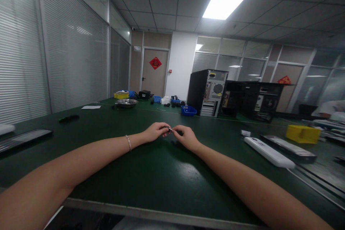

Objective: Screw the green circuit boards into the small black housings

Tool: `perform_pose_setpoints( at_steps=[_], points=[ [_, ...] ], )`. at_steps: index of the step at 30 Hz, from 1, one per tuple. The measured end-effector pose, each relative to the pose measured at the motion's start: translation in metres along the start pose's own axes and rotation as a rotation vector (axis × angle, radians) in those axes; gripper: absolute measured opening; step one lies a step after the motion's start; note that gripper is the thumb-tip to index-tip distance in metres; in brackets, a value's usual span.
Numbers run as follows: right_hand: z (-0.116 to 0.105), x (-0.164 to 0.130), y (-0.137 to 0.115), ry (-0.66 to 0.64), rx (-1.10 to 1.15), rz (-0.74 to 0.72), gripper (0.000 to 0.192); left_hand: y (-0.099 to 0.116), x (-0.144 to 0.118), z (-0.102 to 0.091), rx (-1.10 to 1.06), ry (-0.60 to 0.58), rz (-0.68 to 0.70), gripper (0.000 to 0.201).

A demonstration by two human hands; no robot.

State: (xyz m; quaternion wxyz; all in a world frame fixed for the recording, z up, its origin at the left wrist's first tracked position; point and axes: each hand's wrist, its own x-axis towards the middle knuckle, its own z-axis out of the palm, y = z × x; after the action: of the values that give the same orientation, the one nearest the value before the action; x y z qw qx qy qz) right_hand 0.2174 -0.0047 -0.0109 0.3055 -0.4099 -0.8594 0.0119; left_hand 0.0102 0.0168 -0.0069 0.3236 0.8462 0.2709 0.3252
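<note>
In the head view, a tiny dark and silvery part [170, 129], too small to identify, is sitting pinched between the fingertips of both hands, just above the dark green matte table [151, 176]; the left hand [156, 131] is closing on it from one side and the right hand [185, 137] from the other, so the two hands are meeting at the part, each gripping one end of it. Both bare forearms are stretching forward from the near edge of the table and converging over its middle; the hands are resting low, knuckles up, fingers curled inward; a thin silver bracelet [128, 142] is circling the left wrist.

Beyond the part, at the far side of the table, one black desktop computer tower [207, 92] is standing upright with its rear panel showing; one small blue plastic bin [188, 110] is lying just in front of that tower; one round shiny metal bowl [126, 102] is sitting well to the left of the tower, with one yellow plastic tray [121, 95] just behind it. To the right of the part, two long flat devices are lying side by side: one white elongated plastic casing [268, 152] and one dark elongated casing [288, 148] behind it; one yellow plastic box [303, 133] is resting further right. To the left of the part, one dark flat panel [24, 138] is lying near the table's edge.
</note>
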Motion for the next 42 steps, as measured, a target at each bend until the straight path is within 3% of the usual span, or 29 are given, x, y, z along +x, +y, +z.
perform_pose_setpoints(
  at_steps=[14, 23, 42],
  points=[
    [0.0, 0.001, 0.008, 0.022, 0.01, 0.069, 0.019, -0.011, 0.003, -0.009, 0.108, 0.049, -0.108, 0.024],
    [0.0, 0.001, 0.006, 0.026, 0.012, 0.077, 0.018, 0.006, -0.004, -0.004, 0.253, -0.001, -0.047, 0.021],
    [-0.002, 0.0, 0.004, 0.015, 0.022, 0.076, 0.018, -0.025, 0.003, -0.006, 0.04, 0.22, -0.091, 0.027]
  ],
)
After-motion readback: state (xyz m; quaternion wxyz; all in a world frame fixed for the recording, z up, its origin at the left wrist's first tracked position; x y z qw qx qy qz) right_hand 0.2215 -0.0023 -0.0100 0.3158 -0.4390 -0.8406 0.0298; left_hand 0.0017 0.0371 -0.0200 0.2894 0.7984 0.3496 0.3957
